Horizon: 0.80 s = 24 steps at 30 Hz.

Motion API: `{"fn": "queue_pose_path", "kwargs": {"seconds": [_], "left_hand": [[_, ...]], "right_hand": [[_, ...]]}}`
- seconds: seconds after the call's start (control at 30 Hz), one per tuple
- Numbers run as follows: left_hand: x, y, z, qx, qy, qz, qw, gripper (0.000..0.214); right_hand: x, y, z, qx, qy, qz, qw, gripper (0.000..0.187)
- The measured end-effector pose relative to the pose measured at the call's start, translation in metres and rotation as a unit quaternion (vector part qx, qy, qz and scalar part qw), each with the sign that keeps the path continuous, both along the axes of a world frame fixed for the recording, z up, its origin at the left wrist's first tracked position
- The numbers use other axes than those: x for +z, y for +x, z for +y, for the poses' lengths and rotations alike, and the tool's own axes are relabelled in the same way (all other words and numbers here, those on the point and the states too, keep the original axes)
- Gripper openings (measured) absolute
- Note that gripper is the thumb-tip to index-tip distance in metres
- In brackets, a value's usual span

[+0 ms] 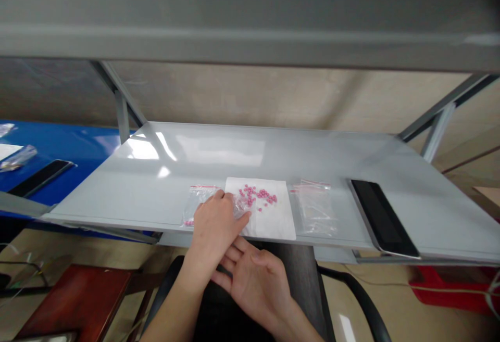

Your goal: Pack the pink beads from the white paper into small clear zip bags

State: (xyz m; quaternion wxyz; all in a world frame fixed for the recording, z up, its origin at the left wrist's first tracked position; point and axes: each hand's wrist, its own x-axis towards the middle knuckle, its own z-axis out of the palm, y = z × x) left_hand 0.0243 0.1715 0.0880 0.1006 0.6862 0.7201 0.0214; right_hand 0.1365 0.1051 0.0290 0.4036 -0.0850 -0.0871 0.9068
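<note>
My left hand [215, 218] is at the front of the grey table, back up, with its fingers curled and their tips hidden. Crumpled clear plastic of a small bag [240, 205] shows between its fingers and thumb. Just behind it, many small pink beads [266, 195] lie scattered on a white sheet of paper [276, 225]. Another clear zip bag [198, 194] with a red strip lies flat left of the hand, a few pink beads at its lower corner. Below the table edge, my right hand [260, 286] is open, palm up, its fingertips under my left wrist.
Several clear zip bags [315, 209] lie right of the paper. Farther right rests a black tablet-like device [380, 217] near the table's front edge. A shelf beam [250, 29] crosses overhead. To the left are a blue table [89, 147] and a red-brown stool [74, 300].
</note>
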Motion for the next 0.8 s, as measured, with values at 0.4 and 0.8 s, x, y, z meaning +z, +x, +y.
{"fn": "queue_pose_path", "kwargs": {"seconds": [0.4, 0.8], "left_hand": [[0.002, -0.001, 0.001, -0.014, 0.000, -0.002, 1.000, 0.042], [-0.007, -0.007, -0.003, -0.011, 0.017, -0.020, 1.000, 0.040]], "right_hand": [[-0.017, 0.026, 0.004, 0.001, 0.092, -0.215, 0.972, 0.052], [-0.018, 0.075, 0.015, -0.351, 0.410, -0.726, 0.426, 0.014]]}}
